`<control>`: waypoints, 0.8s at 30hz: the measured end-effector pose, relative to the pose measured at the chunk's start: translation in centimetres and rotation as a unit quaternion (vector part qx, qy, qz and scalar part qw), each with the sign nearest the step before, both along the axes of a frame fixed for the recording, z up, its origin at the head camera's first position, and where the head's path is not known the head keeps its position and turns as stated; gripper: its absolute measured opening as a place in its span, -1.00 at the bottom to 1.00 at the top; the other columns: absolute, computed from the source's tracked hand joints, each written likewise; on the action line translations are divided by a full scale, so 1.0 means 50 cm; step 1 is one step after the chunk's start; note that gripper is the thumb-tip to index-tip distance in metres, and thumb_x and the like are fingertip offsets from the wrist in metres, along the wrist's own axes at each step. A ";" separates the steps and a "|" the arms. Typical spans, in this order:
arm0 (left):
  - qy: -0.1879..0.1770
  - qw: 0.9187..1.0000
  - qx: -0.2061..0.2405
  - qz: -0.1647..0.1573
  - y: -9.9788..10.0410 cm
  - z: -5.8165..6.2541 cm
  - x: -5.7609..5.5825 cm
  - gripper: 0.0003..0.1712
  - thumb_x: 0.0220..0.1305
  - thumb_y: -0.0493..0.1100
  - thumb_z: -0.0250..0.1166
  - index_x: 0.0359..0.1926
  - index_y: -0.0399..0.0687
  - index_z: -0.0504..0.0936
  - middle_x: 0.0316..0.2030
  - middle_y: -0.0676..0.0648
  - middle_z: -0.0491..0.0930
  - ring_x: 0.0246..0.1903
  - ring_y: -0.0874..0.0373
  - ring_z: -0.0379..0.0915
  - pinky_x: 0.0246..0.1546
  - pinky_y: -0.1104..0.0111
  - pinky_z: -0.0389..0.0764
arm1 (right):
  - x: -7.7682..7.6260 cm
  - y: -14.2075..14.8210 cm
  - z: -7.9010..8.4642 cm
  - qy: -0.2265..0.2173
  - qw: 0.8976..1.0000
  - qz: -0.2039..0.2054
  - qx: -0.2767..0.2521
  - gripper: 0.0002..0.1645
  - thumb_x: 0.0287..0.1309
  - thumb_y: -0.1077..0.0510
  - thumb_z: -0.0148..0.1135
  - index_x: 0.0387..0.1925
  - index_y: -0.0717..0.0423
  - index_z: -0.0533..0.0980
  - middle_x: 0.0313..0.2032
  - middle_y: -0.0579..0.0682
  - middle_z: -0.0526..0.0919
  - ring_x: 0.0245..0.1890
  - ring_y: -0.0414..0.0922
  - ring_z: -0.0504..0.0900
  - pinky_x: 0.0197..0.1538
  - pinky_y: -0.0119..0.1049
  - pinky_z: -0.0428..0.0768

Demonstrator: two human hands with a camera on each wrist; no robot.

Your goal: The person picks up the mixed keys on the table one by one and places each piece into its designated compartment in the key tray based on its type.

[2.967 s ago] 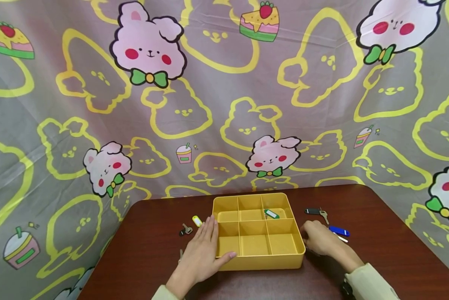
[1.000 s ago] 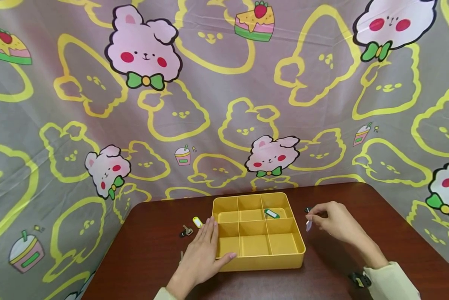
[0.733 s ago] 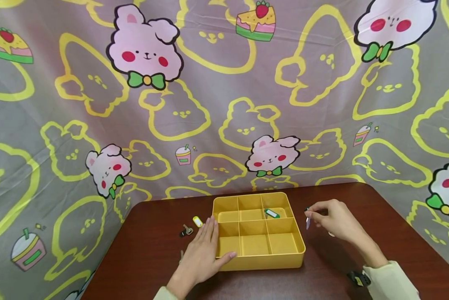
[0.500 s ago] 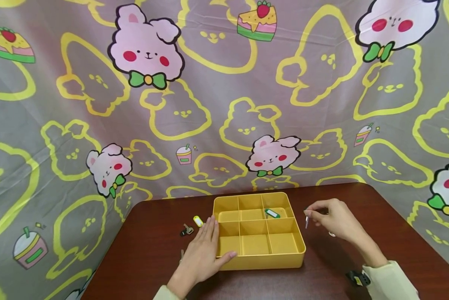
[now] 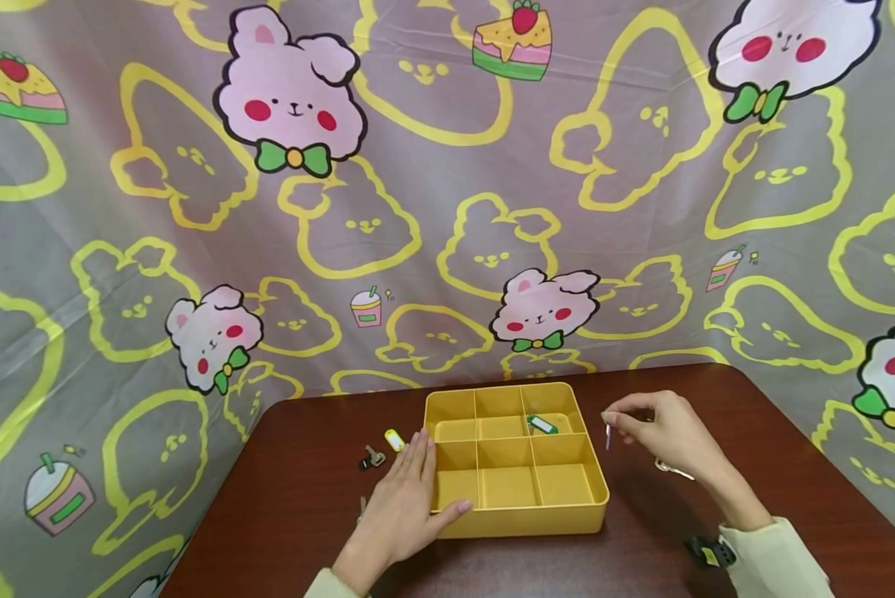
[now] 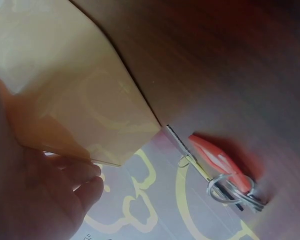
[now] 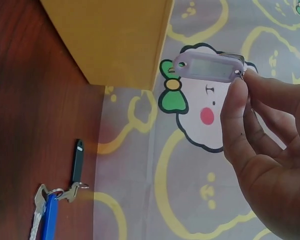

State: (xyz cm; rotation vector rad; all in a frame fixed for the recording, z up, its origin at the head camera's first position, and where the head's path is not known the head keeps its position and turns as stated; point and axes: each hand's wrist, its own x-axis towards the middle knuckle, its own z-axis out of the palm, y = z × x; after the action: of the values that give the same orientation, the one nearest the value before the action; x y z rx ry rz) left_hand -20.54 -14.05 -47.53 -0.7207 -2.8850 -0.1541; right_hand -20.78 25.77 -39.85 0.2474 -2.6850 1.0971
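Observation:
My right hand pinches a pale purple key tag by its ring end between thumb and forefinger, raised just right of a yellow divided box. The tag's metal ring shows at my fingertips in the right wrist view; a metal piece partly shows behind the tag. Against the box's left side rests my left hand, fingers straight along the wall, thumb over the front rim. Inside the box's back right compartment lies a green key tag.
Left of the box lie a yellow key tag, a black-tagged key and a red key tag with a ring. On the right are a blue key tag and a black key tag, both with keys. A patterned cloth hangs behind the table.
My right hand has risen from the table beside the box, bringing up the purple key tag. In the last second it shifted slightly left and the tag turned edge-on. My left hand stays put.

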 end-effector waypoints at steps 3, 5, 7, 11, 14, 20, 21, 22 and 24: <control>0.002 1.000 0.003 -0.001 -0.001 -0.001 0.000 0.19 0.44 0.57 -0.02 0.63 -0.31 0.10 0.66 -0.32 0.01 0.67 -0.16 -0.06 0.62 0.00 0.24 | -0.001 -0.003 0.004 0.004 1.000 0.001 -0.002 -0.84 0.33 0.01 0.44 -0.22 -0.02 0.80 -0.52 -0.12 0.74 -0.52 -0.31 0.62 -0.49 -0.38 0.47; 0.001 1.000 0.003 0.000 -0.002 -0.003 0.000 0.19 0.44 0.57 -0.03 0.63 -0.31 0.10 0.66 -0.32 0.00 0.67 -0.17 -0.06 0.62 -0.01 0.24 | -0.002 -0.004 0.006 0.005 1.000 0.003 -0.002 -0.84 0.33 0.01 0.44 -0.21 -0.02 0.80 -0.51 -0.12 0.75 -0.51 -0.30 0.64 -0.44 -0.39 0.48; 0.001 1.000 0.004 0.000 -0.002 -0.004 0.001 0.20 0.43 0.58 -0.03 0.63 -0.31 0.10 0.67 -0.32 -0.01 0.67 -0.17 -0.07 0.62 -0.01 0.24 | -0.003 -0.006 0.009 0.007 1.000 0.006 -0.003 -0.84 0.33 0.01 0.44 -0.21 -0.02 0.80 -0.50 -0.14 0.76 -0.50 -0.27 0.67 -0.37 -0.41 0.49; 0.005 1.000 0.003 -0.001 -0.002 -0.005 0.000 0.19 0.43 0.58 -0.03 0.62 -0.32 0.11 0.66 -0.32 0.01 0.67 -0.17 -0.06 0.61 -0.01 0.25 | -0.005 -0.009 0.012 0.009 1.000 0.011 -0.006 -0.83 0.33 0.00 0.44 -0.20 -0.02 0.80 -0.48 -0.16 0.77 -0.49 -0.26 0.68 -0.33 -0.42 0.51; 0.009 1.000 0.004 -0.003 -0.002 -0.005 0.000 0.19 0.44 0.57 -0.03 0.62 -0.33 0.12 0.66 -0.33 0.02 0.67 -0.18 -0.04 0.61 -0.01 0.26 | -0.007 -0.011 0.013 0.010 1.000 0.015 -0.012 -0.82 0.34 0.00 0.43 -0.20 -0.02 0.80 -0.45 -0.12 0.79 -0.49 -0.26 0.69 -0.32 -0.42 0.54; 0.002 1.000 0.005 -0.002 -0.001 -0.003 0.001 0.20 0.44 0.58 -0.05 0.62 -0.34 0.12 0.66 -0.33 0.02 0.67 -0.18 -0.04 0.61 -0.01 0.25 | -0.011 -0.016 0.013 0.011 1.000 0.020 -0.021 -0.84 0.34 0.03 0.43 -0.21 0.00 0.80 -0.44 -0.06 0.80 -0.48 -0.23 0.71 -0.30 -0.41 0.59; 0.000 1.000 0.005 -0.002 -0.001 -0.003 0.001 0.20 0.44 0.58 -0.04 0.62 -0.33 0.12 0.66 -0.33 0.01 0.67 -0.17 -0.05 0.61 -0.01 0.25 | -0.012 -0.017 0.013 0.010 1.000 0.020 -0.022 -0.84 0.34 0.03 0.43 -0.21 0.01 0.80 -0.44 -0.06 0.80 -0.48 -0.23 0.71 -0.30 -0.41 0.59; -0.001 1.000 0.006 -0.001 -0.001 -0.003 0.001 0.20 0.44 0.58 -0.04 0.62 -0.33 0.11 0.66 -0.33 0.01 0.67 -0.17 -0.05 0.61 -0.01 0.25 | -0.012 -0.019 0.013 0.009 0.999 0.020 -0.023 -0.83 0.34 0.03 0.43 -0.21 0.02 0.80 -0.43 -0.05 0.80 -0.48 -0.24 0.71 -0.29 -0.40 0.60; -0.001 1.000 0.004 0.000 -0.001 -0.002 0.000 0.20 0.44 0.58 -0.04 0.63 -0.32 0.11 0.66 -0.33 0.01 0.67 -0.17 -0.06 0.61 0.00 0.25 | -0.014 -0.021 0.013 0.007 0.999 0.022 -0.023 -0.82 0.34 0.04 0.43 -0.20 0.04 0.80 -0.42 -0.05 0.80 -0.48 -0.26 0.71 -0.28 -0.40 0.60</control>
State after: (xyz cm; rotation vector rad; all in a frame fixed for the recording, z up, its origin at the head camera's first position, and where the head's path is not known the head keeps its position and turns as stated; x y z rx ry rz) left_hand -20.52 -14.12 -47.64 -0.7208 -2.8852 -0.1661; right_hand -21.47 24.73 -39.20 0.3051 -2.6503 1.1652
